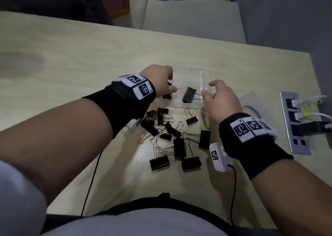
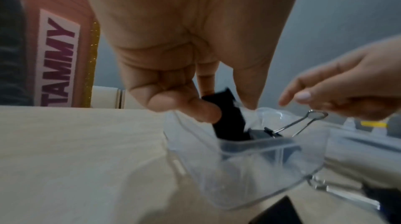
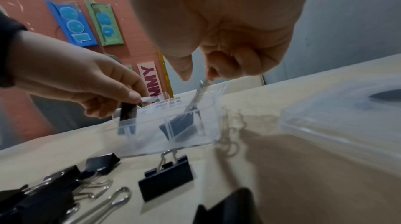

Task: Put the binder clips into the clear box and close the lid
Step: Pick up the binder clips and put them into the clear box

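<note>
The clear box (image 1: pixel 186 69) stands open at mid-table. One black binder clip (image 1: pixel 188 94) lies inside it, its wire handle (image 2: pixel 303 122) slanting up to the right. My left hand (image 1: pixel 170 90) pinches another black clip (image 2: pixel 228 123) between thumb and fingers, low inside the box's left end (image 2: pixel 249 167). My right hand (image 1: pixel 208 88) hovers at the box's right side, fingers loosely curled just above that wire handle (image 3: pixel 202 88), with no pinch visible. Several more clips (image 1: pixel 172 137) lie piled nearer to me. The clear lid (image 1: pixel 251 101) lies to the right of the box.
A metal socket strip (image 1: pixel 294 142) with plugs and white cables is set into the table at the right edge. A pale chair (image 1: pixel 192 16) stands beyond the far edge. Thin black wires (image 1: pixel 91 178) run from my wrists towards my body.
</note>
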Tool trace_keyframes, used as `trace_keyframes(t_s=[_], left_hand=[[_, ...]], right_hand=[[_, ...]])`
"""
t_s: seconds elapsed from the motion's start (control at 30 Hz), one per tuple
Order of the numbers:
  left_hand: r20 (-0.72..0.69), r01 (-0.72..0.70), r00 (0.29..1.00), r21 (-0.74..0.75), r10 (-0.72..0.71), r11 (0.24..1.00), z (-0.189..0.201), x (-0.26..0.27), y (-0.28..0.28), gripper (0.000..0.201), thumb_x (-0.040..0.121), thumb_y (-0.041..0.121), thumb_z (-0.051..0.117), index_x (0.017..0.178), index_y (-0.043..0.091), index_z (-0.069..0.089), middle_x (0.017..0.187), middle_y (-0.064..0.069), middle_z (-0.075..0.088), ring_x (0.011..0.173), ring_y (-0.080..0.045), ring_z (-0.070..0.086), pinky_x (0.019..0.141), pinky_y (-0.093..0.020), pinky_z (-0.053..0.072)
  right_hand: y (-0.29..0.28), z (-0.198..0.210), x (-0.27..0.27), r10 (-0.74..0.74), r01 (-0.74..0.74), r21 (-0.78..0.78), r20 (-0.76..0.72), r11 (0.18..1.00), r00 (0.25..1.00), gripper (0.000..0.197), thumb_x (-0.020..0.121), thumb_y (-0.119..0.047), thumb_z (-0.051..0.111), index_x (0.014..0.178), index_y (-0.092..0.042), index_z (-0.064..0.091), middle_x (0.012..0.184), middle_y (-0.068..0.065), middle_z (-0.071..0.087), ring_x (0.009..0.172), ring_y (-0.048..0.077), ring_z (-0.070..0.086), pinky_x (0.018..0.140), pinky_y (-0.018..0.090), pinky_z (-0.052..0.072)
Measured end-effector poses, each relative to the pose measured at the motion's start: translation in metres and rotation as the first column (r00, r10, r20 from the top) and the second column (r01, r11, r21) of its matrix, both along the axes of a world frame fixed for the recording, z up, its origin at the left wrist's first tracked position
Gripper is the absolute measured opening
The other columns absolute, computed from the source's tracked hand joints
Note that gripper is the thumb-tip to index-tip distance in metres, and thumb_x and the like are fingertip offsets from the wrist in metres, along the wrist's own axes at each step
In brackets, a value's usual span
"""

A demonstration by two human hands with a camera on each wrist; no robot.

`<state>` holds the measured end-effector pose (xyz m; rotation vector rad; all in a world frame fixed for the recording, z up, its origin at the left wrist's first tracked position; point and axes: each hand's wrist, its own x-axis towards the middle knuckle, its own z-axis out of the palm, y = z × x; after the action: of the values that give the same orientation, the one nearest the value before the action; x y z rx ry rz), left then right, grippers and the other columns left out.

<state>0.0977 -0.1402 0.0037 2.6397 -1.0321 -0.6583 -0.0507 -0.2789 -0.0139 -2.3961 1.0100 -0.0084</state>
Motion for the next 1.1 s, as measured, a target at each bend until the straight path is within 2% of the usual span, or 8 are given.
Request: trace_keyframes(t_s=[0.1,0.2,0.3,0.4,0.53,0.73,0.93,1.1], left_hand=[[0.073,0.038,0.997,0.012,-0.039,0.999,-0.009,0.0,-0.002,0.047,0.086,0.04,0.065,0.122,0.015,0.05,0.112,-0.009,0.062,0.101,-0.029,0.059,0.075,-0.034,0.044],[0.106,0.056,0.993,-0.036,-0.051,0.998,-0.015,-0.004,0.003,0.037,0.088,0.037,0.062,0.116,0.015,0.055,0.115,-0.01,0.058,0.099,-0.029,0.059,0.079,-0.034,0.045],[0.137,0.123,0.983,0.017,-0.124,0.992,-0.014,-0.005,0.006,0.024,0.093,0.031,0.055,0.105,0.012,0.064,0.109,-0.012,0.062,0.099,-0.03,0.059,0.076,-0.032,0.042],[0.135,0.179,0.973,0.051,-0.185,0.983,-0.011,-0.002,0.006,0.025,0.097,0.026,0.047,0.104,0.01,0.064,0.104,-0.012,0.068,0.099,-0.03,0.06,0.075,-0.033,0.042],[0.1,0.214,0.97,0.072,-0.22,0.974,-0.009,0.002,0.003,0.026,0.097,0.024,0.047,0.11,0.012,0.065,0.112,-0.011,0.064,0.105,-0.029,0.058,0.08,-0.032,0.042],[0.202,0.164,0.964,0.076,-0.176,0.984,-0.011,0.009,0.004,0.027,0.091,0.01,0.054,0.116,0.015,0.06,0.12,-0.011,0.054,0.098,-0.034,0.06,0.08,-0.04,0.051],[0.327,0.314,0.88,0.145,-0.345,0.938,-0.022,0.003,0.014,0.027,0.091,0.026,0.053,0.113,0.034,0.067,0.119,0.002,0.056,0.112,-0.029,0.045,0.088,-0.042,0.037],[0.359,0.36,0.843,0.18,-0.402,0.916,-0.02,0.002,0.016,0.026,0.09,0.038,0.053,0.112,0.038,0.068,0.118,0.0,0.052,0.111,-0.03,0.043,0.088,-0.044,0.038]], right_hand=[[0.007,0.005,-0.012,0.037,-0.037,-0.015,0.022,0.999,0.999,0.027,0.091,-0.03,0.052,0.117,-0.021,0.052,0.11,0.009,0.059,0.085,0.024,0.058,0.072,0.031,0.041],[0.027,0.007,-0.029,0.36,-0.36,0.035,0.0,0.932,0.933,0.007,0.087,-0.029,0.057,0.092,-0.026,0.059,0.093,-0.001,0.056,0.081,0.018,0.056,0.073,0.032,0.046],[0.052,0.007,-0.049,0.652,-0.638,0.14,-0.213,0.757,0.728,0.033,0.08,-0.05,0.065,0.105,-0.028,0.06,0.099,-0.006,0.05,0.091,0.013,0.051,0.082,0.034,0.048],[0.072,-0.005,-0.061,0.7,-0.736,0.054,-0.364,0.675,0.615,0.06,0.073,-0.055,0.069,0.123,-0.03,0.048,0.113,-0.001,0.049,0.1,0.022,0.053,0.085,0.038,0.05],[0.081,-0.017,-0.064,0.693,-0.724,0.026,-0.318,0.689,0.647,0.053,0.077,-0.043,0.07,0.12,-0.026,0.045,0.112,0.002,0.05,0.098,0.028,0.057,0.08,0.039,0.051],[0.061,0.002,-0.062,0.667,-0.65,0.2,-0.026,0.733,0.745,0.044,0.071,-0.06,0.066,0.104,-0.031,0.056,0.098,-0.012,0.047,0.083,0.006,0.05,0.074,0.027,0.045],[0.03,0.014,-0.046,0.312,-0.41,0.193,0.396,0.892,0.864,0.029,0.074,-0.05,0.059,0.092,-0.027,0.061,0.09,-0.007,0.057,0.075,0.005,0.053,0.068,0.013,0.039],[0.012,0.013,-0.016,0.212,-0.275,0.117,0.383,0.954,0.899,0.026,0.081,-0.04,0.066,0.104,-0.032,0.057,0.102,-0.008,0.061,0.086,0.003,0.056,0.074,0.02,0.042]])
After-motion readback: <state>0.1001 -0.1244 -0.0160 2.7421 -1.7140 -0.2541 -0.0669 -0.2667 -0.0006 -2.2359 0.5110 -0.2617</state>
